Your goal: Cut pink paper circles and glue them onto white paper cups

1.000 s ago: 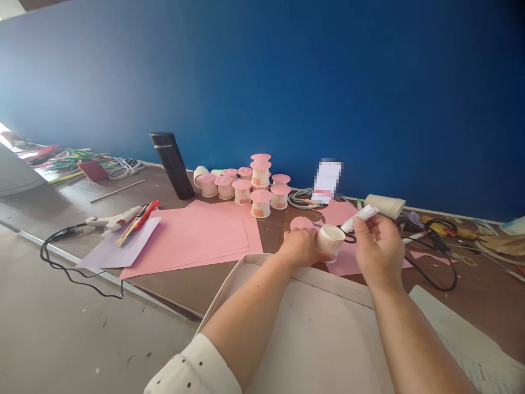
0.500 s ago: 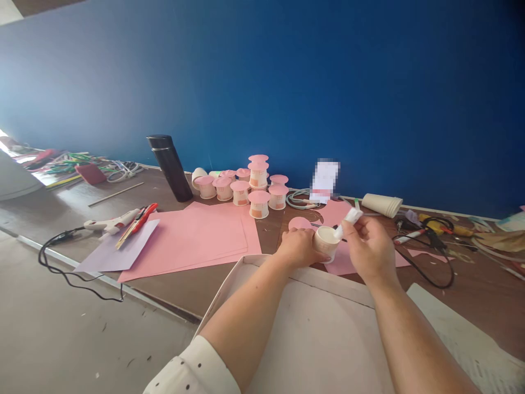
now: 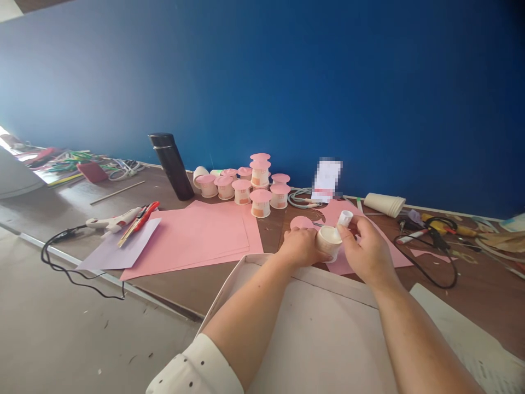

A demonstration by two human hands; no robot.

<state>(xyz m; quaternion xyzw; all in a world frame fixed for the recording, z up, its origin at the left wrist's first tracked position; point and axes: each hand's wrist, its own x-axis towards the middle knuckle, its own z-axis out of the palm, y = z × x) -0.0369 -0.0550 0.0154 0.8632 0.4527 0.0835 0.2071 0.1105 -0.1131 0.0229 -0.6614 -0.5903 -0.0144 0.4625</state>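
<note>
My left hand (image 3: pixel 302 246) is wrapped around an upside-down paper cup (image 3: pixel 329 250), which stands near the table's front edge. In my right hand (image 3: pixel 368 253) is a white glue stick (image 3: pixel 345 219), tilted so that its lower end meets the right side of the cup's upturned base rim. A pink paper disc (image 3: pixel 301 222) lies just behind my left hand, and a thin dark tool partly shows beside it. Beneath and behind the cup is a pink sheet (image 3: pixel 340 265) with cut edges.
Several cups with pink paper roofs (image 3: pixel 261 202) stand in the middle. A black flask (image 3: pixel 171 167), pink sheets (image 3: pixel 197 235), a glue gun (image 3: pixel 112 220) and a red cutter (image 3: pixel 139 221) are leftward. Stacked cups (image 3: pixel 384 204) and cables lie right. A white board (image 3: pixel 328 328) is in front.
My right hand has tipped the glue stick more upright and lowered it slightly against the cup's rim. My left hand keeps its hold on the cup.
</note>
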